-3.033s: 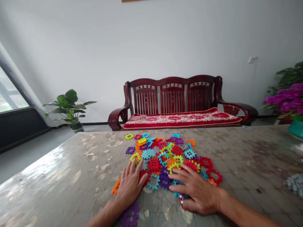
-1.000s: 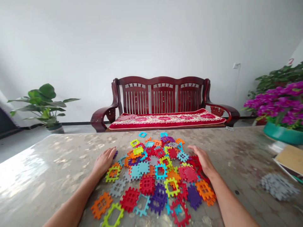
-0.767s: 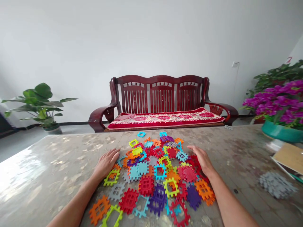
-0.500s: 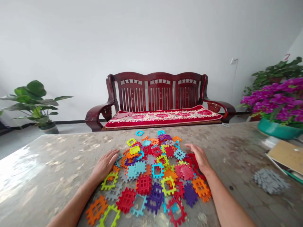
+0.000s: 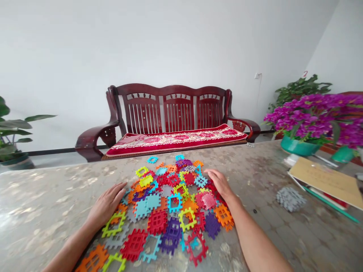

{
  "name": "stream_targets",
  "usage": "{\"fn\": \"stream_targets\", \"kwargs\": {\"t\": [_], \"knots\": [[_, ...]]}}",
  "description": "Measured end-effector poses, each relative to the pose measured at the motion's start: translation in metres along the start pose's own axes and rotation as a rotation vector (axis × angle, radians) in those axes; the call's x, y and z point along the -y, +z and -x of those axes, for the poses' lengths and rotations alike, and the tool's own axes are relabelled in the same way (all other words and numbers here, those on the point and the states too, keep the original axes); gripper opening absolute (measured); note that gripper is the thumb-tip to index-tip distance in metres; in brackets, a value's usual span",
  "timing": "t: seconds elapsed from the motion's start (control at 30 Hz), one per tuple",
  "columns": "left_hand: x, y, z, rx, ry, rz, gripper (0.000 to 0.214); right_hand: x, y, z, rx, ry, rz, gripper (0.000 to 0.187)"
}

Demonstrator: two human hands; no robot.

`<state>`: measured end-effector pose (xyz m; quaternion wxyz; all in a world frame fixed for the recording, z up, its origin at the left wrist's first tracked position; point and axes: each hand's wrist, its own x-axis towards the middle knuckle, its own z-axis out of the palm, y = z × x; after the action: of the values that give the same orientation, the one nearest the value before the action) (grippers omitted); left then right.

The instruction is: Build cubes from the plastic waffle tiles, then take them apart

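A wide spread of colourful plastic interlocking tiles with toothed edges lies on the table, many overlapping. Among them are a light blue tile, a red window tile and a solid purple tile. My left hand rests flat at the left edge of the spread, fingers stretched out and holding nothing. On the opposite side, my right hand lies beside red tiles and a light blue window tile, its fingers extended. Its palm side is hidden.
To the right, a pile of grey tiles sits near a brown envelope on some books. A teal pot of purple flowers stands behind. A wooden bench with a red cover is beyond the patterned table.
The camera view has turned right, so everything appears further left. Both hands stay beside the tiles, and the tiles keep their arrangement.
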<state>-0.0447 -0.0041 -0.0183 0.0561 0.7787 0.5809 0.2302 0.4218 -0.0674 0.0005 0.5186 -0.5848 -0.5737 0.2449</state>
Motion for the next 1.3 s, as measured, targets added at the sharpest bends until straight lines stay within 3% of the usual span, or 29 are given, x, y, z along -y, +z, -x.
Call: {"fn": "stream_targets", "kwargs": {"t": [0.3,0.57,0.7,0.83,0.97,1.13,1.3], "knots": [[-0.007,-0.003,-0.007,0.013,-0.010,0.050,0.061,0.007,0.005,0.006,0.047,0.045,-0.035,0.042],[-0.023,-0.010,-0.004,0.022,-0.041,0.079,0.058,0.022,0.012,0.004,0.047,0.112,-0.373,0.048],[-0.023,-0.010,-0.006,0.029,-0.032,0.100,0.059,0.029,-0.007,0.002,0.029,0.189,-0.207,0.049],[-0.032,-0.014,-0.008,-0.019,-0.019,0.063,0.055,0.020,-0.026,0.007,0.068,0.301,-0.007,0.062],[-0.068,-0.022,0.000,0.009,0.225,0.003,0.055,0.007,-0.026,0.012,0.140,0.311,0.137,0.065],[-0.136,-0.024,0.017,0.173,0.572,0.010,0.066,0.011,-0.007,0.012,0.120,0.181,0.316,0.048],[-0.177,-0.007,0.021,0.318,0.620,-0.040,0.072,0.018,0.007,0.006,0.049,0.196,0.462,0.048]]}}
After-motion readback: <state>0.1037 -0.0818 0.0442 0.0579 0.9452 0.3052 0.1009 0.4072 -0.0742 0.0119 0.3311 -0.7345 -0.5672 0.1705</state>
